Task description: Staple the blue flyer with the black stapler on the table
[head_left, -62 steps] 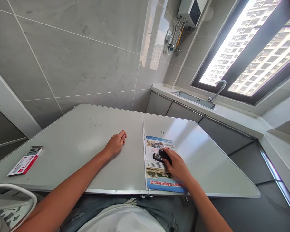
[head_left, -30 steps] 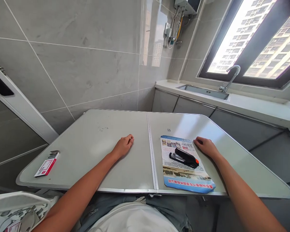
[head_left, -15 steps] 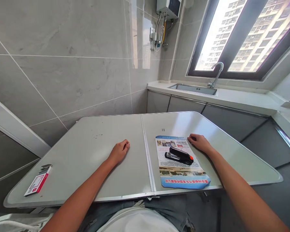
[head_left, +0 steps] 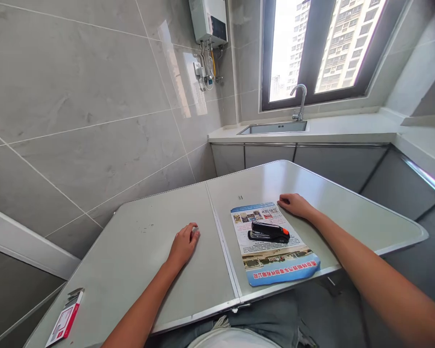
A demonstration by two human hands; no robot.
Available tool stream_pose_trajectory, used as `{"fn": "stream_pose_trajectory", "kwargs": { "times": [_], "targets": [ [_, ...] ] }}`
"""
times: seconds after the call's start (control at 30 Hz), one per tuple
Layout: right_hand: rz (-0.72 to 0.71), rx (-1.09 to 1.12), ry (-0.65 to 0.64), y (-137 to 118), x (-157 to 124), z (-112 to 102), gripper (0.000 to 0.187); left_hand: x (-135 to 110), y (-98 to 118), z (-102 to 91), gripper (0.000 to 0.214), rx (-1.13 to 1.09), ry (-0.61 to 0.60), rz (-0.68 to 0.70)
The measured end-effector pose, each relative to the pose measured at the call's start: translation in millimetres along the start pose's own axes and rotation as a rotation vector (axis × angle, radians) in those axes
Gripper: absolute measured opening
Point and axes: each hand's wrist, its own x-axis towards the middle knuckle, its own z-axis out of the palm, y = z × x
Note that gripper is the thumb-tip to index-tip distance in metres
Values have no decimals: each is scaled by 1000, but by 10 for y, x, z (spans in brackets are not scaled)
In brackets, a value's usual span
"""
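My left hand (head_left: 184,244) rests on the light tabletop left of the seam, fingers loosely bent and apart, holding nothing. Beside the upper right edge of a printed sheet (head_left: 271,261) lies my right hand (head_left: 293,204), palm down and relaxed, with nothing visible in it. Whether its fingertips touch the sheet I cannot tell. On the sheet sits a black stapler (head_left: 268,232) with an orange tip, its top arm raised a little at the left end. Two tiny staple-like pieces (head_left: 240,197) lie beyond the sheet.
A red and white staple box (head_left: 65,319) with dark strips at its top lies near the folding table's (head_left: 130,270) left edge. Small loose bits (head_left: 145,227) are scattered at its far left. Beyond stand a counter with a sink (head_left: 273,127) and faucet (head_left: 300,102).
The view has turned and tilted to the right. My left hand has uncurled, its fingers now more apart. My right hand, the stapler and the sheet keep nearly the same places on the table.
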Motion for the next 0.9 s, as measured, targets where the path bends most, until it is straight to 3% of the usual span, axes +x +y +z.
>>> {"fn": "stream_pose_trajectory", "kwargs": {
  "times": [0.13,0.23,0.33,0.43,0.5,0.57,0.77,0.9],
  "targets": [
    [11,-15,-5,-20,-2,-4,29,158,126,32,30,-10,-41,62],
    [17,-22,-8,-30,-5,-9,28,492,336,168,24,-53,-60,95],
    [20,-28,-12,-34,-10,-20,29,938,611,436,20,-85,-63,140],
    [27,-50,-13,-32,-9,-28,30,1360,858,755,38,-69,-44,192],
    [30,-75,-12,-29,-6,-27,30,1587,974,934,47,81,-109,303],
    [29,-103,-16,-24,-2,-19,30,1765,1044,1066,42,139,-166,341],
    [23,-141,-38,-16,8,-5,29,1986,1094,1224,24,110,-154,334],
    [41,-135,-42,-40,8,-17,29,1936,969,1117,23,144,-118,322]
  ]
}}
